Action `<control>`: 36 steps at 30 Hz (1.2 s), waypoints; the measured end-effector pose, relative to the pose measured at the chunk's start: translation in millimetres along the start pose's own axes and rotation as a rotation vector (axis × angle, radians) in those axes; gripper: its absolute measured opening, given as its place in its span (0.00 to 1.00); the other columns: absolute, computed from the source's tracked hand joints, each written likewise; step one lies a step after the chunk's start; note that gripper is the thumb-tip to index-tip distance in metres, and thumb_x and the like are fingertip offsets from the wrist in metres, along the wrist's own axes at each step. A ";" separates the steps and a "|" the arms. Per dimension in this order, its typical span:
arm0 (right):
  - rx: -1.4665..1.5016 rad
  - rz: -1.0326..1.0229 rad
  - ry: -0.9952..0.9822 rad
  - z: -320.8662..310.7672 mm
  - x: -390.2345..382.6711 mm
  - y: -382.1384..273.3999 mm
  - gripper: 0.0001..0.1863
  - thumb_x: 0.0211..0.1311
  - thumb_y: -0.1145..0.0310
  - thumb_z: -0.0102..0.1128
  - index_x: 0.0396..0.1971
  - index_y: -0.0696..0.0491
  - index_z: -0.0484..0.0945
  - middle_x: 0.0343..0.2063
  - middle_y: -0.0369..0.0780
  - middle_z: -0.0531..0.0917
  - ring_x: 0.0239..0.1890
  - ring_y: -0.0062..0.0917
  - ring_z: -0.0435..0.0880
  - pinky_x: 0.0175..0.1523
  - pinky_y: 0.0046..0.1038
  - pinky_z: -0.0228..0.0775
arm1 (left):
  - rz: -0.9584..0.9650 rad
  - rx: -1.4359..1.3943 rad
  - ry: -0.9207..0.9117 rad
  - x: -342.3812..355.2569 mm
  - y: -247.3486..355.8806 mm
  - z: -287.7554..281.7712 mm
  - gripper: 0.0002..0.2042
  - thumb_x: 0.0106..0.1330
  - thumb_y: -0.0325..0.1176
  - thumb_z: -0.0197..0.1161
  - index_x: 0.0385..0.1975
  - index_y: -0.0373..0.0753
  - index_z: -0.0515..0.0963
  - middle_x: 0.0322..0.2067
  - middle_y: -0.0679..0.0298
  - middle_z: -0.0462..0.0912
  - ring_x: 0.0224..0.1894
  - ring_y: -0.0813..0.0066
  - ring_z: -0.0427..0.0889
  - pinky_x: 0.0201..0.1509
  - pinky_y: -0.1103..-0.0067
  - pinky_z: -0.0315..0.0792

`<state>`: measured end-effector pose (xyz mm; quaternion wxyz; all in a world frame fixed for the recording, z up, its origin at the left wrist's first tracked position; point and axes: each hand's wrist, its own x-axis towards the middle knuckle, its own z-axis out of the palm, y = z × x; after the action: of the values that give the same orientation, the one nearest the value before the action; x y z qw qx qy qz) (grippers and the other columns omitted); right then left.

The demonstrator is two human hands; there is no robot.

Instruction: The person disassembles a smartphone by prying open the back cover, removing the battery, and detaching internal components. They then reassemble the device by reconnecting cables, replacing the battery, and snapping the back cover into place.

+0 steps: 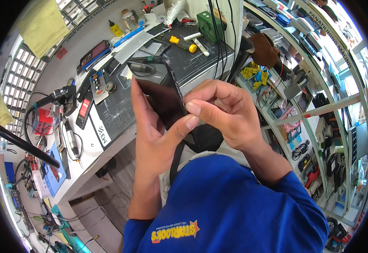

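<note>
From here, left hand clasps phone | right hand pinched narrow at its edge — press lightly, hold it steady

I see one black phone held slanted in midair, its glossy dark screen showing reflections, one long side edge facing right.

On the white bench lay a dark printed mat. A green box stood at the far right, with a yellow-and-black tool to its left. A yellow bottle stood farther left. Shelving on the right held yellow pieces.
</note>
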<state>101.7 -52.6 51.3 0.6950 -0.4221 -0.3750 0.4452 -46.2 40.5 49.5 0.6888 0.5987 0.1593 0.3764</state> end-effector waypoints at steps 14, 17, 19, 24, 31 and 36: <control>0.019 -0.056 -0.003 1.0 -0.9 2.2 0.08 0.72 0.73 0.67 0.44 0.61 0.83 0.38 0.35 0.87 0.40 0.12 0.84 0.45 0.17 0.76 | 0.027 0.029 -0.012 -1.1 -1.9 0.2 0.57 0.62 0.26 0.76 0.82 0.43 0.35 0.64 0.55 0.68 0.65 0.65 0.74 0.67 0.70 0.72; 0.031 -0.027 -0.004 0.2 -1.1 2.1 0.08 0.72 0.73 0.67 0.44 0.61 0.83 0.38 0.35 0.87 0.40 0.12 0.84 0.45 0.17 0.76 | 0.011 0.026 0.005 -2.0 -1.3 1.7 0.57 0.62 0.25 0.76 0.82 0.44 0.35 0.63 0.56 0.68 0.64 0.66 0.74 0.67 0.70 0.72; 0.017 -0.029 0.008 0.2 -1.1 1.4 0.07 0.72 0.73 0.67 0.44 0.61 0.83 0.38 0.35 0.87 0.39 0.12 0.83 0.44 0.18 0.76 | -0.001 0.000 0.025 -2.9 -0.7 3.3 0.57 0.63 0.25 0.76 0.82 0.44 0.35 0.63 0.56 0.68 0.64 0.66 0.74 0.67 0.70 0.72; 0.007 0.013 -0.019 -2.1 0.1 -1.5 0.06 0.72 0.74 0.66 0.43 0.61 0.83 0.37 0.34 0.86 0.39 0.12 0.82 0.42 0.18 0.74 | -0.025 0.001 0.025 -1.7 0.9 3.0 0.57 0.63 0.25 0.76 0.82 0.44 0.34 0.64 0.56 0.68 0.64 0.67 0.75 0.67 0.70 0.72; 0.087 -0.007 -0.030 -3.4 -0.9 1.2 0.04 0.72 0.78 0.64 0.42 0.61 0.83 0.40 0.36 0.85 0.40 0.13 0.82 0.42 0.18 0.73 | -0.003 -0.027 0.009 -2.6 0.8 4.4 0.56 0.64 0.25 0.74 0.82 0.43 0.33 0.62 0.56 0.70 0.62 0.68 0.76 0.66 0.71 0.73; 0.057 -0.079 -0.015 -4.9 -1.4 5.1 0.03 0.72 0.79 0.64 0.42 0.61 0.84 0.40 0.36 0.85 0.40 0.14 0.82 0.45 0.19 0.73 | 0.003 -0.030 -0.001 -3.2 -1.1 2.9 0.57 0.65 0.26 0.74 0.82 0.42 0.31 0.61 0.55 0.73 0.61 0.68 0.77 0.67 0.71 0.72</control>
<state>104.0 -53.9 44.6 0.7209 -0.3837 -0.3838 0.4309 -46.0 36.2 48.4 0.6973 0.5886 0.1524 0.3796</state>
